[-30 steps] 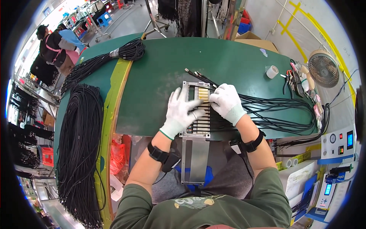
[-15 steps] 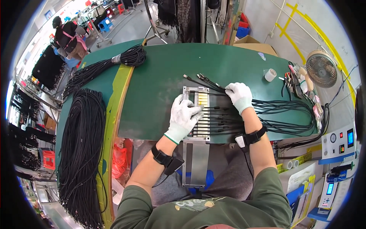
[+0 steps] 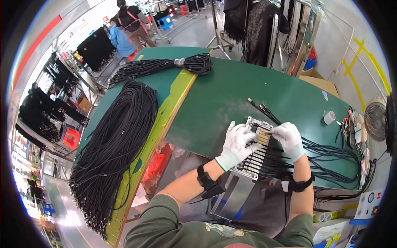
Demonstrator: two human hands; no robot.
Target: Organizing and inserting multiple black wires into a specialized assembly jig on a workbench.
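A metal fixture (image 3: 240, 193) with a row of slots extends over the table's front edge. Black cables (image 3: 276, 162) lie side by side with their ends in its lower slots; yellowish slots show near its far end. My left hand (image 3: 236, 145), in a white glove, rests on the fixture's left side, fingers apart over the slots. At the right side, near the yellowish slots, my gloved right hand (image 3: 290, 139) pinches a cable, its end mostly hidden by the fingers. Several loose cable ends (image 3: 260, 108) with metal plugs lie beyond the fixture.
A big bundle of black cables (image 3: 124, 124) covers the left table, with a tied bundle (image 3: 165, 66) behind it. Rightward lie cable loops (image 3: 335, 155), a white tape roll (image 3: 329, 117), hand tools (image 3: 345, 126) and a fan (image 3: 375, 120). Two people stand at the far left.
The view has swung left, so the scene sits farther right and tilted. My right hand has come from the loose cable ends to the fixture's slots. My left hand stays on the fixture.
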